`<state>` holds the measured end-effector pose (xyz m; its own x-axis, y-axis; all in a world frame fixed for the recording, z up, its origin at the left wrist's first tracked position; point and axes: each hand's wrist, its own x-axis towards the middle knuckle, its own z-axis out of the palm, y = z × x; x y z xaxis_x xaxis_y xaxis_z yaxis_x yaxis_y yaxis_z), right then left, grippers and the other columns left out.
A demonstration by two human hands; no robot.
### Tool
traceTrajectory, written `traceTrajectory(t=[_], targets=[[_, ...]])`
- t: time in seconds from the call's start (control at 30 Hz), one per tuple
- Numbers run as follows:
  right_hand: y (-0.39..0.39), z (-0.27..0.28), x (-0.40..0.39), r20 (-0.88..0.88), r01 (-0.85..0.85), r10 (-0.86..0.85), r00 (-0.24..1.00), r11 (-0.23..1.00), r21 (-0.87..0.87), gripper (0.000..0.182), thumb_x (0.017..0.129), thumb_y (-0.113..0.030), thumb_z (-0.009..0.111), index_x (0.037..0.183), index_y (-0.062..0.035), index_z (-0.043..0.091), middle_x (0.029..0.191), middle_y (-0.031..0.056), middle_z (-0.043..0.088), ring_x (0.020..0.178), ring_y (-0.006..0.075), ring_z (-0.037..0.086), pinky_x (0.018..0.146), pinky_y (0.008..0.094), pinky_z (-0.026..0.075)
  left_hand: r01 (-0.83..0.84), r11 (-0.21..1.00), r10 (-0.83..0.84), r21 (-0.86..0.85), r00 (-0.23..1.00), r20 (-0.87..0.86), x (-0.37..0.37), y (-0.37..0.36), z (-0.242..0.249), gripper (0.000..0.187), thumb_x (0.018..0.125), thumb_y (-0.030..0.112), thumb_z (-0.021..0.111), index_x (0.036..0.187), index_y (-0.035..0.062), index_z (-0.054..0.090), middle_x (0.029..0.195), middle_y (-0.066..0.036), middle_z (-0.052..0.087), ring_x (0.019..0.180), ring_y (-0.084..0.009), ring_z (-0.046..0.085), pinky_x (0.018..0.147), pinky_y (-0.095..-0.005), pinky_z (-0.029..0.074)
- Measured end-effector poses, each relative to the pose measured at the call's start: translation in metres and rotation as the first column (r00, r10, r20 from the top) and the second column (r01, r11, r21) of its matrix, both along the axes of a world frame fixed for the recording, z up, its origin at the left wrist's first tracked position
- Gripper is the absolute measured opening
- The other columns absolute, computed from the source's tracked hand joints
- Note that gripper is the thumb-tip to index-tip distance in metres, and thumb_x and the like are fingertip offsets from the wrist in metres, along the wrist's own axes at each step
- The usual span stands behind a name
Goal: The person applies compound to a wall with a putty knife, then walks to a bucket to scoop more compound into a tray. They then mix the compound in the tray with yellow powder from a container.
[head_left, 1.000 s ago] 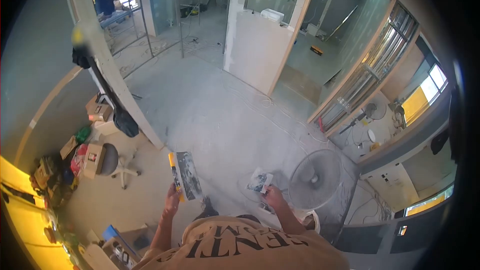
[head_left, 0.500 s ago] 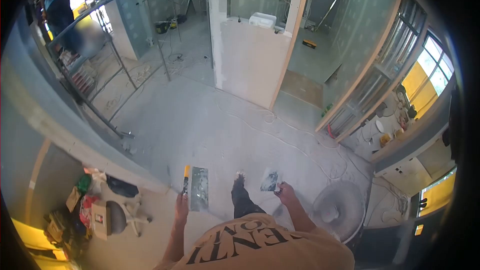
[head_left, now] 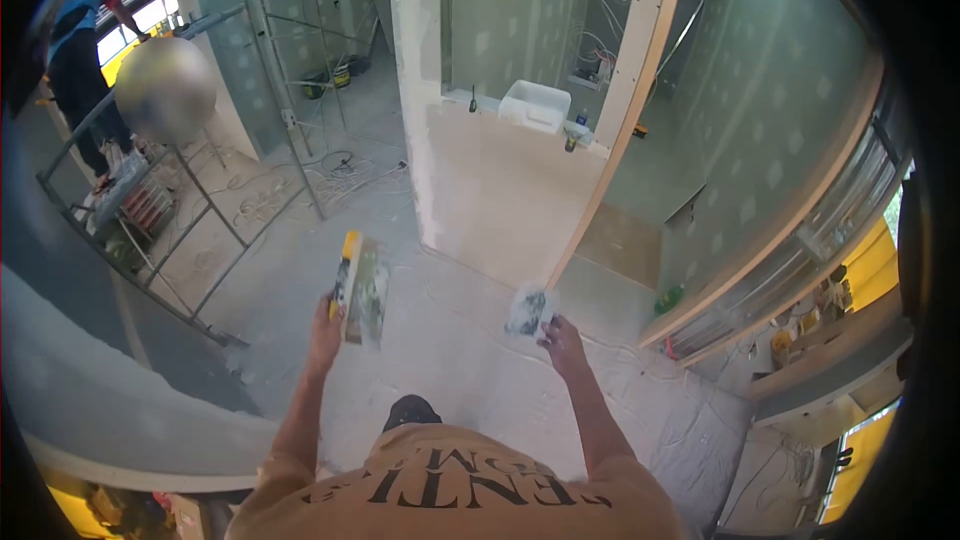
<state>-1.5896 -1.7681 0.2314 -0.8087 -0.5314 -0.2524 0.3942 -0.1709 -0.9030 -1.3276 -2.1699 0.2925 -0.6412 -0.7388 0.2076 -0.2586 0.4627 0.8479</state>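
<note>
My left hand (head_left: 328, 324) is closed round the yellow-and-black handle of a plastering trowel (head_left: 370, 290). The trowel's long flat blade carries pale smears of compound and points away from me. To the right, my right hand (head_left: 561, 338) grips a smaller putty knife (head_left: 528, 311), its blade marked with white compound and dark patches. Both tools are held out in front of my body, above the dusty floor. Ahead of the putty knife stands a low pale wall panel (head_left: 510, 195).
A white plastic tub (head_left: 535, 106) and small bottles sit on the low wall's ledge. Metal scaffolding (head_left: 205, 202) fills the left, with a person (head_left: 80, 70) standing there. Wooden framing (head_left: 618, 160) edges an opening at right. Cables (head_left: 262, 202) lie across the floor.
Both hands have risen and reached farther forward with their tools. The view has shifted toward the low wall, which now appears nearer.
</note>
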Motion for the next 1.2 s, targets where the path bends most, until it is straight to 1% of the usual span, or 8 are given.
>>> traceTrajectory(t=[0.07,0.27,0.37,0.47,0.6,0.73,1.17,1.2], targets=[[-0.042,0.044,-0.064,-0.203,-0.033,0.017,0.979,0.997,-0.072,0.017,0.093,-0.009,0.064,0.109,-0.0031,0.059,0.102,0.0033,0.061,0.092,0.0135,0.058,0.076,0.0305,0.052,0.079,0.994,-0.083,-0.073,0.995,-0.050,-0.069,-0.037,0.032,0.036,0.098,0.011,0.054,0.130,-0.0052,0.050,0.111,-0.022,0.063,0.103,-0.0289,0.061,0.092,-0.0359,0.046],[-0.185,0.163,-0.245,-0.747,0.224,0.036,0.664,0.943,0.245,0.020,0.090,0.007,0.061,0.109,0.0064,0.056,0.092,0.0097,0.062,0.079,0.0159,0.064,0.066,0.0312,0.059,0.304,0.938,-0.341,-0.166,0.896,-0.286,-0.304,-0.160,0.072,0.046,0.097,0.012,0.055,0.140,-0.0010,0.043,0.120,-0.023,0.060,0.113,-0.0298,0.058,0.098,-0.0357,0.043],[-0.270,0.196,-0.324,-0.824,0.273,-0.157,0.544,0.962,-0.003,0.029,0.086,0.007,0.064,0.114,0.0053,0.056,0.090,0.0131,0.064,0.074,0.0187,0.067,0.063,0.0326,0.060,0.333,0.920,-0.384,-0.205,0.868,-0.315,-0.420,-0.194,0.088,0.047,0.097,0.009,0.054,0.142,0.0020,0.042,0.120,-0.026,0.060,0.112,-0.0354,0.060,0.097,-0.0369,0.044],[-0.337,0.225,-0.390,-0.833,0.408,-0.047,0.551,0.886,0.219,0.034,0.083,0.006,0.067,0.116,0.0037,0.059,0.094,0.0169,0.066,0.077,0.0227,0.071,0.064,0.0336,0.060,0.400,0.896,-0.440,-0.195,0.860,-0.259,-0.508,-0.212,0.121,0.047,0.095,0.005,0.053,0.141,0.0036,0.043,0.117,-0.029,0.061,0.111,-0.0416,0.060,0.095,-0.0401,0.046],[-0.412,0.182,-0.500,-0.814,0.491,0.062,0.577,0.771,0.406,0.028,0.076,0.001,0.071,0.103,0.0050,0.066,0.097,0.0242,0.068,0.090,0.0343,0.070,0.076,0.0399,0.058,0.451,0.858,-0.496,-0.247,0.853,-0.164,-0.614,-0.255,0.114,0.046,0.094,0.003,0.053,0.139,0.0026,0.043,0.108,-0.030,0.063,0.104,-0.0461,0.059,0.090,-0.0467,0.046],[-0.442,0.170,-0.538,-0.842,0.645,0.358,0.404,0.540,0.540,0.032,0.077,-0.002,0.072,0.107,0.0057,0.065,0.103,0.0253,0.068,0.096,0.0375,0.069,0.083,0.0411,0.056,0.431,0.823,-0.519,-0.369,0.836,-0.180,-0.666,-0.270,0.094,0.045,0.093,0.002,0.053,0.138,0.0007,0.045,0.109,-0.029,0.060,0.105,-0.0449,0.057,0.092,-0.0498,0.045],[-0.445,0.169,-0.526,-0.691,0.573,0.431,0.580,0.387,0.722,0.028,0.076,0.003,0.062,0.104,0.0052,0.064,0.103,0.0273,0.068,0.100,0.0450,0.064,0.087,0.0463,0.052,0.496,0.842,-0.524,-0.212,0.845,-0.107,-0.676,-0.289,0.080,0.047,0.092,0.006,0.058,0.137,-0.0040,0.047,0.115,-0.030,0.059,0.111,-0.0466,0.055,0.097,-0.0500,0.044],[-0.438,0.174,-0.519,-0.765,0.629,0.440,0.471,0.440,0.641,0.027,0.078,0.003,0.062,0.105,0.0046,0.065,0.104,0.0252,0.069,0.098,0.0419,0.066,0.086,0.0443,0.053,0.511,0.837,-0.537,-0.194,0.836,-0.112,-0.672,-0.292,0.079,0.048,0.092,0.007,0.060,0.137,-0.0041,0.047,0.118,-0.030,0.058,0.113,-0.0463,0.055,0.098,-0.0485,0.043]])
